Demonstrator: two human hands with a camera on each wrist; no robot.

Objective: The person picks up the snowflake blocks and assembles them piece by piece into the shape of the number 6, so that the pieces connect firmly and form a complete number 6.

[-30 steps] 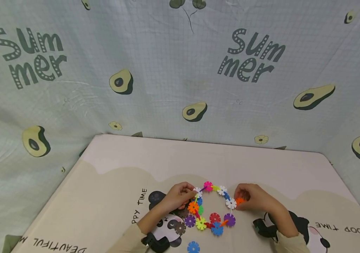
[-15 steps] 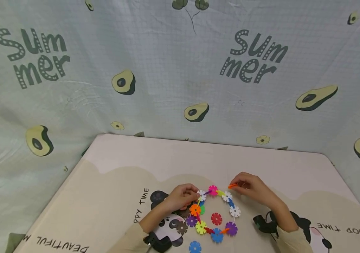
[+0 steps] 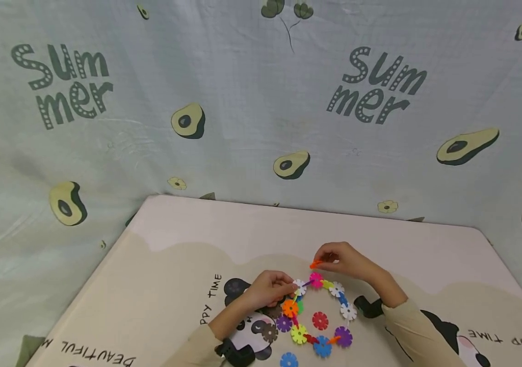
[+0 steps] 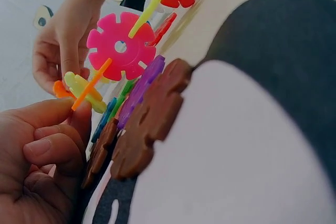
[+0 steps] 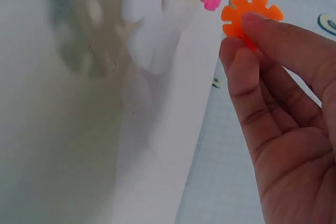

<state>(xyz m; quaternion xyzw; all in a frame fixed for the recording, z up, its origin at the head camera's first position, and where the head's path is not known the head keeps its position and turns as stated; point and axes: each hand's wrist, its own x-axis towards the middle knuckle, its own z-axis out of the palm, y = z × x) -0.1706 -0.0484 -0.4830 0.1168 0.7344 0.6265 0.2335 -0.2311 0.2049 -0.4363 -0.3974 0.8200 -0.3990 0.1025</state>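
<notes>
Interlocking notched plastic discs form a colourful ring (image 3: 322, 347) on the table. At its far left, my left hand (image 3: 267, 292) pinches the ring by a white disc (image 3: 301, 286). In the left wrist view the ring's pink disc (image 4: 113, 35) faces the camera, slotted to an orange disc seen edge-on beside the left fingertips. My right hand (image 3: 344, 260) is raised beyond the ring's far side and pinches a separate orange disc (image 5: 247, 11) between thumb and fingers. That disc hangs close to the ring's bright pink disc (image 3: 316, 280) in the head view.
A loose red disc (image 3: 320, 320) lies inside the ring. Outside it are a blue disc (image 3: 289, 360), a purple disc (image 3: 284, 323) and brown discs (image 3: 270, 333), over a printed panda. A patterned curtain (image 3: 238, 92) hangs behind the table (image 3: 224, 229).
My right hand has carried the orange disc from beside the ring's right edge, up and left, to its far side. My left hand keeps its hold. The head view has shifted slightly.
</notes>
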